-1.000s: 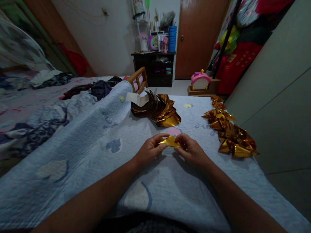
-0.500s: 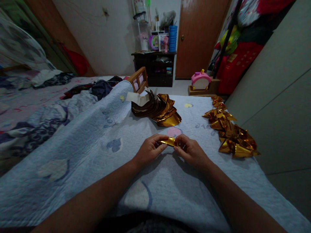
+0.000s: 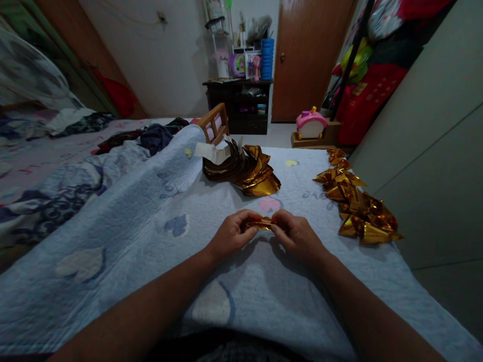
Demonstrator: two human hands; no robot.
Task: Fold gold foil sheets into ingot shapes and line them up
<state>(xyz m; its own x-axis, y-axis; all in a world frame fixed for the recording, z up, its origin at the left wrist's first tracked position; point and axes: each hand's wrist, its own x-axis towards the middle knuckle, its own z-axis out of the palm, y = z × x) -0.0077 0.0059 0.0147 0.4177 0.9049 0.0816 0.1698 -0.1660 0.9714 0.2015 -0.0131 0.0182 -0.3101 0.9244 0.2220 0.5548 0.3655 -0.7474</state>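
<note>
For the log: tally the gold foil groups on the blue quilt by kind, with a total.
Gold foil piece pinched between the left hand and right hand: 1
Stack of flat gold sheets: 1
Row of folded gold pieces along the right edge: 1
Total: 3 groups on the quilt

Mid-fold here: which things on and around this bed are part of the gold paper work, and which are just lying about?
Part of the work:
- gold paper piece, pinched between left hand and right hand
- fanned stack of gold sheets
- pile of folded gold pieces
- blue quilt underneath

Lying about:
- dark clothes
- pink toy house
- small wooden frame
</note>
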